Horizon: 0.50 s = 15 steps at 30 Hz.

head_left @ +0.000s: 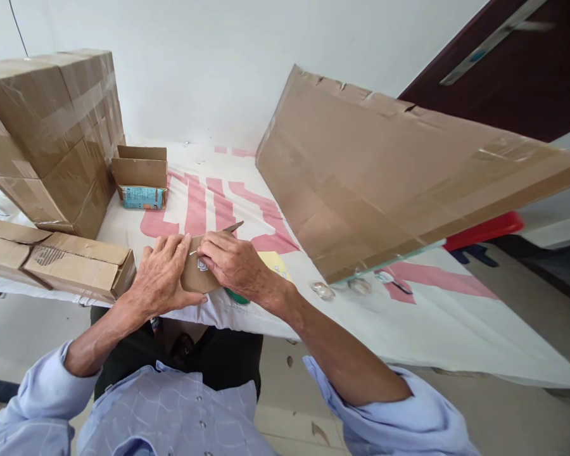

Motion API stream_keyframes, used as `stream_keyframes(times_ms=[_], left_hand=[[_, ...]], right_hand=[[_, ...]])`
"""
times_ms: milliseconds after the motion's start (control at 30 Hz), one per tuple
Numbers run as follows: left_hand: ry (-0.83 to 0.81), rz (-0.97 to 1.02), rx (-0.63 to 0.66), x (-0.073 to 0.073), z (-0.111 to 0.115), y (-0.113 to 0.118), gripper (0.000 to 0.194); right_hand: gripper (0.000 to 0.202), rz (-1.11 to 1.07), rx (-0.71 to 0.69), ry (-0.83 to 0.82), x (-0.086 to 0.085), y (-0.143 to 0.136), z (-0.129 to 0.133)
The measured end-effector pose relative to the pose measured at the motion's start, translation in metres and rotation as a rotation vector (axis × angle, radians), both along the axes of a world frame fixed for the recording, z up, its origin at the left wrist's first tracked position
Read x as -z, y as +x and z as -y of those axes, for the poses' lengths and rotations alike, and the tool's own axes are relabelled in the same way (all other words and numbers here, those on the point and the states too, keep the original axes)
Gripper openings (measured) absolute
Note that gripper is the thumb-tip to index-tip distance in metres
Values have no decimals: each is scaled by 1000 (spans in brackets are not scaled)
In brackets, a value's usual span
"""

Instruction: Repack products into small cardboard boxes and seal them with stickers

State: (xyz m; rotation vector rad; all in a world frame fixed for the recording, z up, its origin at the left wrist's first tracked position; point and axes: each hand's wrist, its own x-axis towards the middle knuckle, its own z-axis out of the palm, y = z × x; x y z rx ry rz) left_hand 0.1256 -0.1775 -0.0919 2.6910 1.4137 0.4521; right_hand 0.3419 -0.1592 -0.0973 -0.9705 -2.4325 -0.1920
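A small brown cardboard piece (pixel 194 280) with a printed mark lies near the table's front edge. Across its left side rests my left hand (pixel 164 275), palm down, thumb stretched away from the fingers. My right hand (pixel 230 263) is closed over the right part of the cardboard, fingertips close to the printed mark. From behind its knuckles sticks the dark pointed end of a tool (pixel 234 227); the rest is hidden in the hand. Partly under my right wrist are a green object (pixel 238 296) and a yellow sheet (pixel 276 263).
Stacked taped boxes (pixel 47 139) stand at the left, with long low boxes (pixel 78 263) before them. An open carton (pixel 142 180) holds a blue packet. A large cardboard panel (pixel 361 177) leans at the right. Clear tape rolls (pixel 323 291) lie beside it on the white cloth (pixel 361 329).
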Motion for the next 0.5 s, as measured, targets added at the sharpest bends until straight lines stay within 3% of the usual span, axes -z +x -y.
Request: stream_keyframes(times_ms=[500], left_hand=[[-38, -23, -12, -6, 2, 2, 115]], right_hand=[[27, -52, -15, -7, 0, 2, 6]])
